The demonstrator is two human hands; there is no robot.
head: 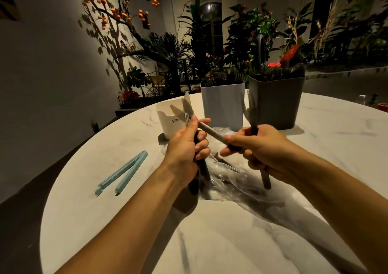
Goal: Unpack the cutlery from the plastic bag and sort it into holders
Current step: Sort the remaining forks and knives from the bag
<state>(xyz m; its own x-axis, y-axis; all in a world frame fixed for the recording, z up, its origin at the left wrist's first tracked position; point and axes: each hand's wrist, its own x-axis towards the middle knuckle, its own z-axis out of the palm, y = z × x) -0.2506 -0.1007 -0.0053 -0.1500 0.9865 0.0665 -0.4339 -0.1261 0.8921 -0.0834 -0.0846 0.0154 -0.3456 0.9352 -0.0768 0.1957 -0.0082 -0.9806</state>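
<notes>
Left hand grip: grasping cutlery | right hand grip: same | holder: "CRBW"

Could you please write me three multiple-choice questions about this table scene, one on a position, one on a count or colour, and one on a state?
1. Where does the blue bag clip lie?
A. In the white holder
B. On the table, left of the left hand
C. On the plastic bag

2. How many holders stand on the table?
A. One
B. Two
C. Three

3. What is the left hand doing?
A. Gripping cutlery
B. Lying flat
C. Lifting a holder

Answers:
1 B, it rests open on bare marble.
2 C, white holder, light grey holder, dark grey holder.
3 A, fingers curl round dark handles.
</notes>
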